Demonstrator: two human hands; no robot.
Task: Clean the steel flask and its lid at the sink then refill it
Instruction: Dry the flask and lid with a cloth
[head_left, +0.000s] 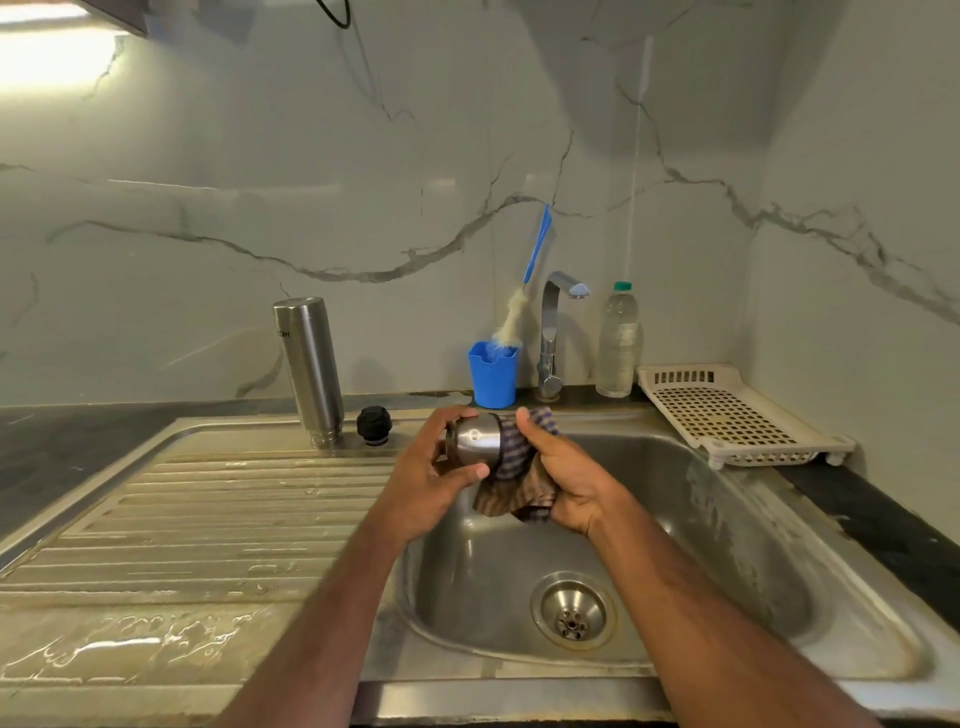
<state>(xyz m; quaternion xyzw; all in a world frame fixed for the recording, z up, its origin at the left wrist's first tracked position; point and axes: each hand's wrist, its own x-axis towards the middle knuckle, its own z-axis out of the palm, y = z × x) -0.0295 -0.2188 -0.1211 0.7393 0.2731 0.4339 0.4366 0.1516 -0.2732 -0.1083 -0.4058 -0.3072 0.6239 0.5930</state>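
Note:
Above the sink basin (727, 519), my left hand (426, 483) grips a small steel cup-shaped lid (475, 441). My right hand (561, 473) holds a striped brown and blue cloth (519, 483) pressed against the lid's right end. The steel flask (307, 369) stands upside down on the back of the wet draining board (208, 519). A black stopper (373, 425) sits just right of the flask.
A blue cup (492, 376) holding a bottle brush (519, 306) stands behind the sink, next to the tap (553, 332). A plastic water bottle (617, 340) stands right of the tap. A cream plastic rack (727, 415) lies at the back right. The drain (572, 609) is in the basin floor.

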